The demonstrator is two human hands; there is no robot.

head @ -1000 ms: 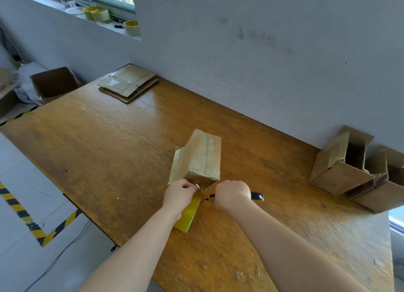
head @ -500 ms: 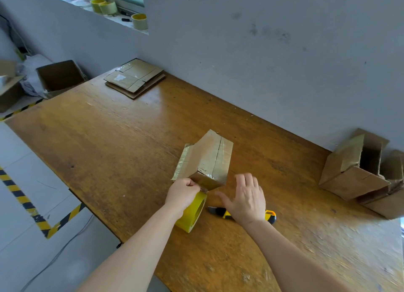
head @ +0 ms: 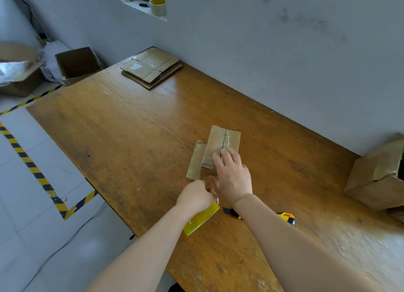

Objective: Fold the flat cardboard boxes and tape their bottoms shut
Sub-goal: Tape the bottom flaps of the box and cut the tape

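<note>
Moved: right hand (head: 232, 178), from above the utility knife (head: 287, 217) onto the box (head: 218, 138); grip apart, fingers flat on the taped seam.
Box: middle of the table (head: 131, 127), bottom up, one flap splayed to the left.
Left hand (head: 195, 196): drawn back toward the near edge, grip clamped on the tape roll (head: 201, 218).
Judged meaning: strip laid and being smoothed; this bottom is nearly shut.
Remaining stock: flat boxes (head: 152, 67), far end.
Finished boxes (head: 376, 178): right side, cut off by the frame.
Obscured: knife's middle, under the right forearm; left fingertips; whether the tape is severed from the roll, cannot tell.
</note>
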